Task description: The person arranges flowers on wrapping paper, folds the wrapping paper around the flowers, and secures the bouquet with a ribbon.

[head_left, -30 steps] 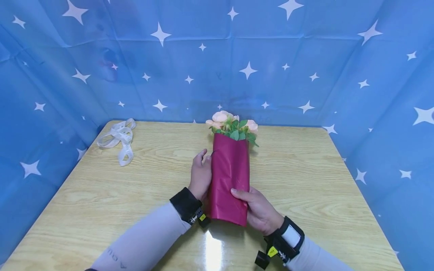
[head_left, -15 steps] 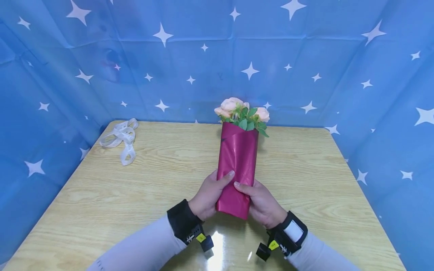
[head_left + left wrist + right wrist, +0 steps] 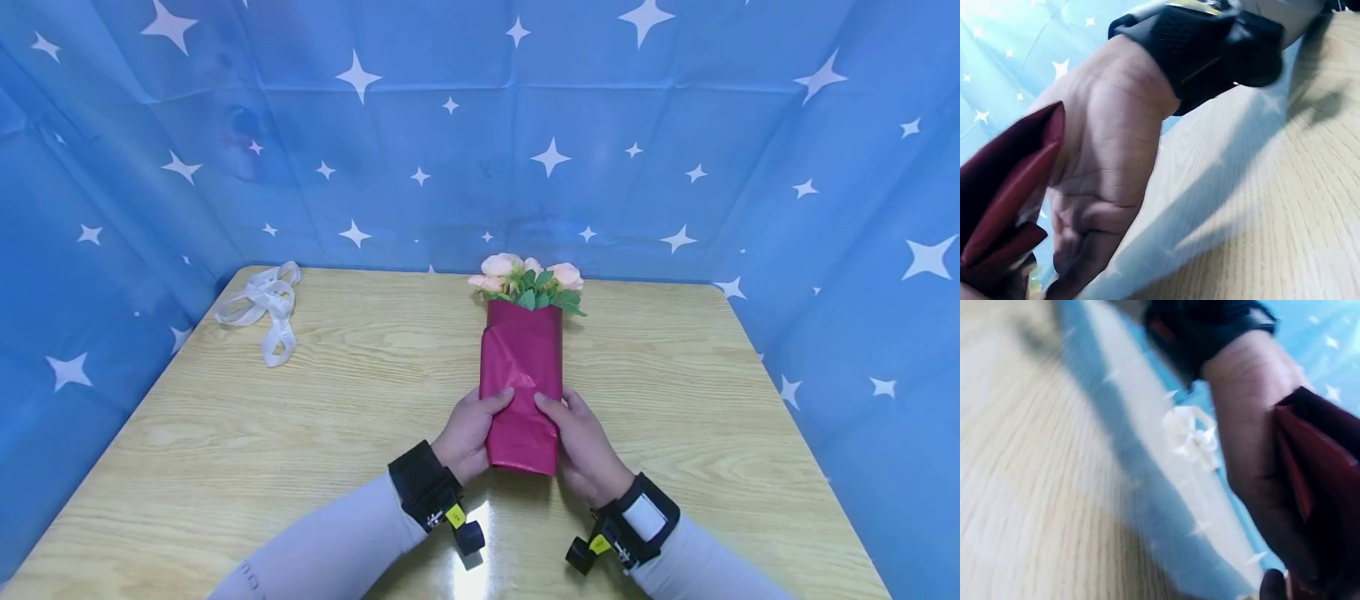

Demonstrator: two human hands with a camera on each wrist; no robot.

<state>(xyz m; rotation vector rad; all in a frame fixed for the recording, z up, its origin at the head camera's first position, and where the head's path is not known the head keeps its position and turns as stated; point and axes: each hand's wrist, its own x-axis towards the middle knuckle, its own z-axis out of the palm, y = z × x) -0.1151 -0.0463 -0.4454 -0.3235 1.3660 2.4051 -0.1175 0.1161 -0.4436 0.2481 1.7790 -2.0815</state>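
Note:
A bouquet (image 3: 522, 367) of pale pink flowers (image 3: 501, 266) and green leaves, rolled in dark red wrapping paper, stands between both hands with its blooms toward the back of the table. My left hand (image 3: 467, 435) grips the lower left side, thumb across the front of the paper. On the other side my right hand (image 3: 590, 446) holds the lower right edge, its thumb also lying over the front. In the left wrist view the open lower end of the paper (image 3: 1013, 187) shows folded layers beside the palm. The fingers behind the bouquet are hidden in the head view.
A loosely looped white ribbon (image 3: 273, 308) lies at the back left of the wooden table (image 3: 360, 367). A blue curtain with white stars (image 3: 420, 133) hangs behind the table and along both sides.
My left hand, earlier flat along the paper's left side, now grips it low with the thumb in front. The bouquet rose and tilted, then came back down more upright.

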